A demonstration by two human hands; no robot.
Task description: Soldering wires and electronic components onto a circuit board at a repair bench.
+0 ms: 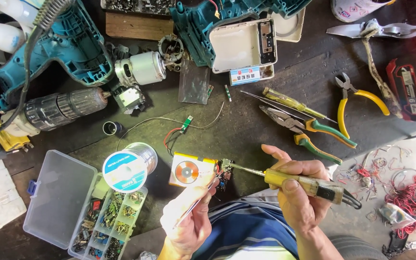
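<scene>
My right hand (298, 192) grips a yellow soldering iron (309, 184) whose metal tip reaches left onto a small circuit board (225, 168). The board sits at the right end of a yellow battery pack (188, 171) with an orange and white round label. My left hand (191, 221) pinches thin metal tweezers (199, 201) that point up toward the same board. Red and black wires (169, 137) run from the pack. A spool of solder wire (130, 167) stands just left of the pack.
A clear parts box (58, 202) with small components lies open at lower left. Teal drill housings (73, 45), a motor (140, 68) and a chuck (61, 108) lie at the back. Pliers (309, 130), yellow-handled cutters (357, 98) and a screwdriver (290, 102) lie right. Red wire scraps (410, 197) pile at the far right.
</scene>
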